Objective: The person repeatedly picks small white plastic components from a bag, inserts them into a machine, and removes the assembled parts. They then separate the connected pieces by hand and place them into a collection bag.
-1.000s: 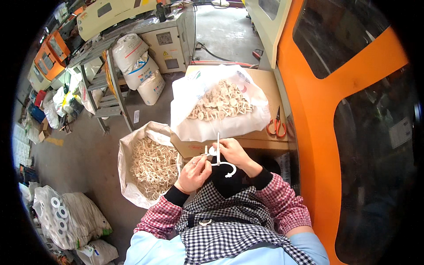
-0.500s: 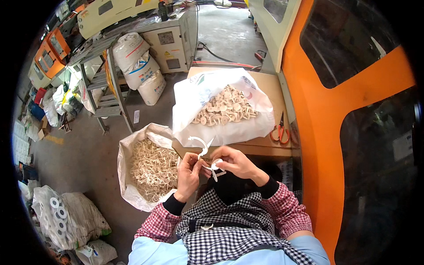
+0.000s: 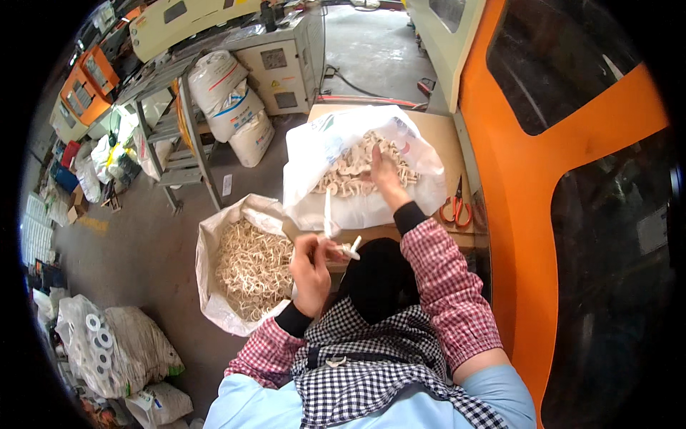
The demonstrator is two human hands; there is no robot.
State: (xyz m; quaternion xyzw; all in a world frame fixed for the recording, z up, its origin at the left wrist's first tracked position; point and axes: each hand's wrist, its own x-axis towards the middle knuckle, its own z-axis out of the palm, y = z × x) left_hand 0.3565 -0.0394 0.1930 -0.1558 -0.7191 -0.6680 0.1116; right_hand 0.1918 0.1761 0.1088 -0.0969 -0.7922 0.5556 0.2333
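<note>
My left hand [image 3: 312, 275] is closed on a white plastic part [image 3: 328, 214]; a long thin arm stands up from the fingers and a shorter branched end juts out to the right. My right hand [image 3: 386, 177] reaches over the heap of small cream plastic pieces [image 3: 350, 163], fingers apart at the heap, some of them hidden. The pieces have round flat heads and short stems, and lie in an open white bag [image 3: 314, 212]. Beside my left hand stands a sack [image 3: 207, 286] full of thin, curved cream plastic pieces [image 3: 254, 268].
Red-handled cutters [image 3: 456, 209] lie on the brown board [image 3: 439, 132] right of the bag. An orange machine [image 3: 518, 214] walls in the right side. At left are a metal step ladder [image 3: 179, 175], stacked white sacks [image 3: 232, 107] and a plastic bag with white rings [image 3: 93, 350].
My right hand has left the white part near my left hand and moved forward to the heap in the bag. My left hand keeps the part, whose long arm now points more upright.
</note>
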